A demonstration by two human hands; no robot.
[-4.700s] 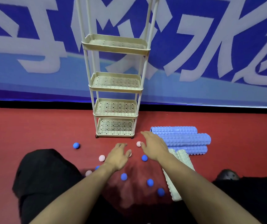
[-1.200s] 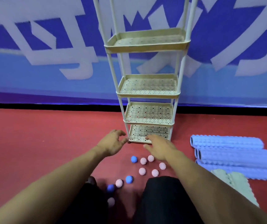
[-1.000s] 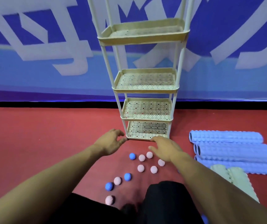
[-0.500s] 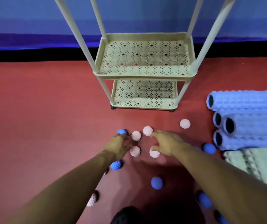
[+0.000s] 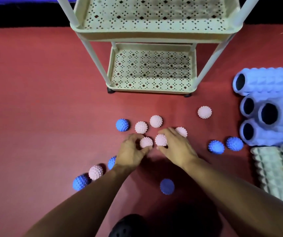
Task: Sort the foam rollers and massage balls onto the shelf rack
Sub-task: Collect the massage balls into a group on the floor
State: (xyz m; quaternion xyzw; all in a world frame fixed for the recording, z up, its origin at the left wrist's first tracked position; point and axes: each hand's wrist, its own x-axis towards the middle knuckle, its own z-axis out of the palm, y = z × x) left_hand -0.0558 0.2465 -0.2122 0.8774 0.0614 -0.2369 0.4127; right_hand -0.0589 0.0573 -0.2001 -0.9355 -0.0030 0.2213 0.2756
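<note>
Spiky massage balls lie scattered on the red floor in front of the cream shelf rack (image 5: 151, 90). My left hand (image 5: 131, 153) pinches a pink ball (image 5: 146, 142) between thumb and fingers. Beside it, my right hand (image 5: 175, 147) closes on another pink ball (image 5: 161, 139), and a third pink ball (image 5: 181, 131) shows just behind its fingers. Two more pink balls (image 5: 141, 127) (image 5: 156, 121) sit just beyond the hands, next to a blue ball (image 5: 122, 125). Blue foam rollers (image 5: 274, 115) lie stacked at the right, pale green rollers (image 5: 277, 171) below them.
Another pink ball (image 5: 204, 112) lies near the rack's right foot. Blue balls (image 5: 216, 147) (image 5: 234, 143) rest by the rollers, one (image 5: 167, 186) between my forearms, and a blue (image 5: 80, 183) and pink (image 5: 95, 172) pair at the lower left. A dark shoe (image 5: 127, 226) is at the bottom.
My head has come down and closer to the floor, so the rack's lower shelves fill the top. Both hands have moved from the rack's base onto the pink balls and closed on one each.
</note>
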